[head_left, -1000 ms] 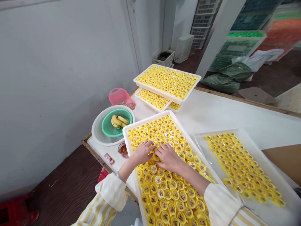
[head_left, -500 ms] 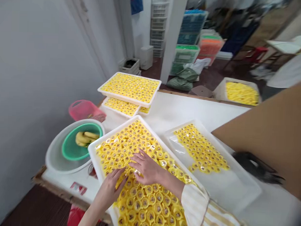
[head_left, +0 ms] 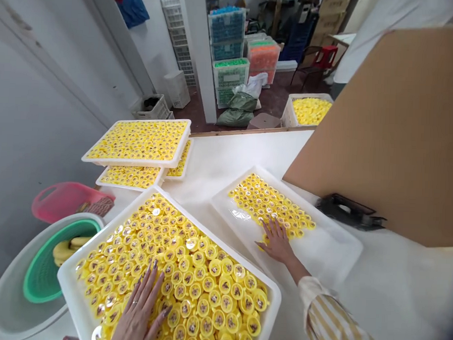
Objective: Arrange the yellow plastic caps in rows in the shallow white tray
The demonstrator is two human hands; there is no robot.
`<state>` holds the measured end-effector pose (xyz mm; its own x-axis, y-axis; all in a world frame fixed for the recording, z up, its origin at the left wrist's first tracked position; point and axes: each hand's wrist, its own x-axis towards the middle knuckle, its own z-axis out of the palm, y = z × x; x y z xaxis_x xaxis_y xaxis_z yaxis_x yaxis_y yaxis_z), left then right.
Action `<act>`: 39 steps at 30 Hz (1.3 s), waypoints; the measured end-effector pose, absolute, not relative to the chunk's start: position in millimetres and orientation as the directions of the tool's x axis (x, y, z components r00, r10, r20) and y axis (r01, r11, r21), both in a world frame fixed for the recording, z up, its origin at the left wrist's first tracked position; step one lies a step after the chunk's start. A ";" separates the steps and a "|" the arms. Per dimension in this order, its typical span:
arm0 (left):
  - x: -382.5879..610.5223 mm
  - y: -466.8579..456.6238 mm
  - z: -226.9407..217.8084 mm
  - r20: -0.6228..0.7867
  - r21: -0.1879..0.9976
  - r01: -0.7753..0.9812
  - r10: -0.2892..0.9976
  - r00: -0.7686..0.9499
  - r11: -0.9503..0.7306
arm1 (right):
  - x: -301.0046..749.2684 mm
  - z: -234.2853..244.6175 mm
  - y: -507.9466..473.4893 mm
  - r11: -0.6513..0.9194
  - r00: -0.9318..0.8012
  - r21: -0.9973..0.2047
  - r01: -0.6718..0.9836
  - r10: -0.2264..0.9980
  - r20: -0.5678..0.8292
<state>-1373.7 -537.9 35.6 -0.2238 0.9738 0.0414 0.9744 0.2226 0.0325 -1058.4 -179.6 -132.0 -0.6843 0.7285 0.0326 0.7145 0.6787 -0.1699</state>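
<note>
My left hand (head_left: 140, 311) lies flat with spread fingers on the round yellow pieces with brown centres (head_left: 203, 283), which fill the near white tray (head_left: 218, 239). It wears a ring and holds nothing I can see. My right hand (head_left: 278, 241) rests in a second white tray (head_left: 331, 258), its fingertips at the edge of a looser patch of the same yellow pieces (head_left: 270, 206). A striped sleeve (head_left: 329, 317) covers that forearm.
A cardboard sheet (head_left: 383, 136) and black object (head_left: 349, 211) stand on the right of the white table (head_left: 230, 160). Stacked full trays (head_left: 137, 162) lie at the back left, beside a pink basket (head_left: 69, 201) and a basin holding bananas (head_left: 42, 277).
My right hand has moved from the full near tray to the sparser tray on the right. The view has turned right, and the cardboard sheet now fills more of that side.
</note>
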 end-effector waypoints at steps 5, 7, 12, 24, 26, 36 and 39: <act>-1371.9 -534.3 40.4 0.029 0.053 0.953 0.953 -0.301 0.299 | -1031.6 -141.7 -206.1 0.767 -0.775 -0.212 0.606 0.629 0.059; -1372.4 -520.2 43.4 0.045 0.073 0.940 0.940 -0.337 0.334 | -1017.7 -136.7 -210.8 0.796 -0.803 -0.227 0.561 0.590 0.087; -1372.4 -464.9 45.9 0.028 0.118 0.930 0.935 -0.355 0.349 | -1013.0 -133.2 -184.4 0.884 -0.908 -0.271 0.380 0.412 0.072; -1370.7 -458.2 41.5 -0.014 0.069 0.936 0.939 -0.344 0.344 | -1034.6 -153.1 -188.8 0.965 -0.960 -0.115 0.236 0.249 0.124; -1370.3 -456.4 42.0 -0.019 0.071 0.937 0.940 -0.341 0.341 | -1039.9 -151.2 -187.6 0.956 -0.952 -0.108 0.272 0.284 0.117; -1359.7 -452.3 52.0 -0.033 -0.023 0.926 0.926 -0.377 0.376 | -1045.7 -136.8 -172.7 0.959 -0.955 -0.138 0.247 0.265 0.136; -1358.2 -446.7 38.4 0.008 -0.033 0.944 0.944 -0.329 0.329 | -1051.5 -115.2 -173.6 0.952 -0.952 -0.127 0.280 0.292 0.095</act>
